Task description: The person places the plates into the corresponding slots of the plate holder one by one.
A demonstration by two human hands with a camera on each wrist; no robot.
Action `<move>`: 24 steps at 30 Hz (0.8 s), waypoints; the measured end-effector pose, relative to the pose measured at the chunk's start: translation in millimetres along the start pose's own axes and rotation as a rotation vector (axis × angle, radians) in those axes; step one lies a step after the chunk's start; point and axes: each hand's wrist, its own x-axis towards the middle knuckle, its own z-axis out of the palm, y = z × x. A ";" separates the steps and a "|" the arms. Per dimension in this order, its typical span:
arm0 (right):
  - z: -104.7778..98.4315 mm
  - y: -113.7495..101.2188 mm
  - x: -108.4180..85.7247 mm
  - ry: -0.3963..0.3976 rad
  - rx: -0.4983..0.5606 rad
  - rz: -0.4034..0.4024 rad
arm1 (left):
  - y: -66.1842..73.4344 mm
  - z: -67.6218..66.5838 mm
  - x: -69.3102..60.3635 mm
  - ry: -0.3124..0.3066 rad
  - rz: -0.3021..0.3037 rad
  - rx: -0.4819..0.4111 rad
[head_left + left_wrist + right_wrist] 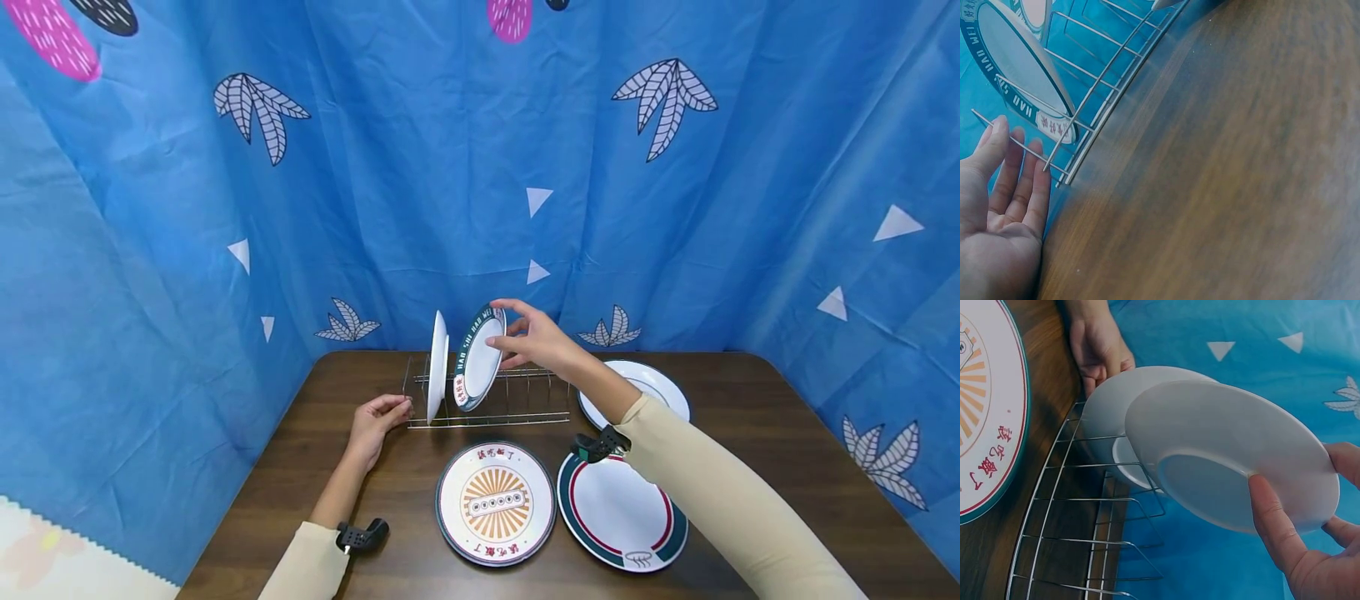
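Note:
My right hand (542,340) grips the rim of a white plate with a dark green lettered border (478,360), thumb on one side and fingers on the other. This plate is tilted over the wire dish rack (487,423); in the right wrist view its plain underside (1229,444) faces the camera. Another plate (437,371) stands upright in the rack's left end, its lettered front (1016,56) showing in the left wrist view. At that end my left hand (372,427) holds the rack's end wire between thumb and fingers.
A plate with an orange sunburst (495,533) lies on the brown table (300,467) before the rack. Right of it lies a plate with a green and red rim (618,512). A white plate (656,383) behind is partly hidden by my right arm. A blue curtain (450,167) hangs behind.

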 end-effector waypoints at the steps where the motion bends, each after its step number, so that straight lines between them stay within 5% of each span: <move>1: 1.9 0.2 2.5 0.001 -0.007 0.002 | -0.4 0.1 0.1 0.003 0.000 -0.005; 24: 45.3 23.6 40.4 0.007 -0.224 0.000 | -0.2 -0.3 -1.2 -0.022 0.020 0.012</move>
